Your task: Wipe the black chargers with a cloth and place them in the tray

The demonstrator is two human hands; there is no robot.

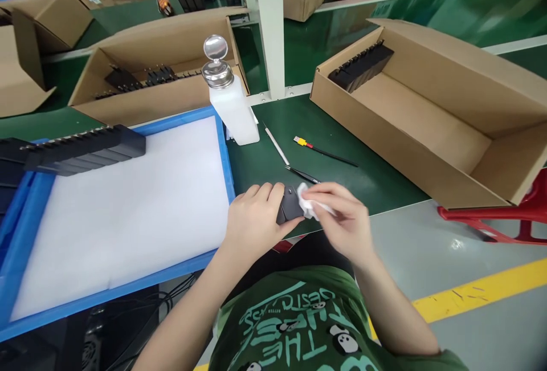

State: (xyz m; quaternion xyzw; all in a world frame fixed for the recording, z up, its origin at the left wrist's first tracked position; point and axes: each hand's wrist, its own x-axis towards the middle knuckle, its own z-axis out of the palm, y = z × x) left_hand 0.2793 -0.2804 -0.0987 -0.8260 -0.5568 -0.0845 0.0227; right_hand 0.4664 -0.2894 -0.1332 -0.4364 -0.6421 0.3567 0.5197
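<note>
My left hand (pixel 254 218) grips a small dark grey block-shaped part (pixel 290 207) at the near edge of the green bench. My right hand (pixel 342 217) presses a crumpled white cloth (pixel 308 203) against the right end of that part. Just left of my hands lies a blue tray (pixel 225 154) lined with white foam, with a row of black parts (pixel 83 149) at its far left. A white dispenser bottle (pixel 233 106) with a metal pump top stands behind my hands.
A thin white stick (pixel 276 146), a yellow-tipped tool (pixel 325 153) and a black pen (pixel 301 174) lie on the green mat. An open cardboard box (pixel 427 114) holding black parts sits at the right; another box (pixel 145 92) is behind the tray. A red stool (pixel 491 217) stands at the right.
</note>
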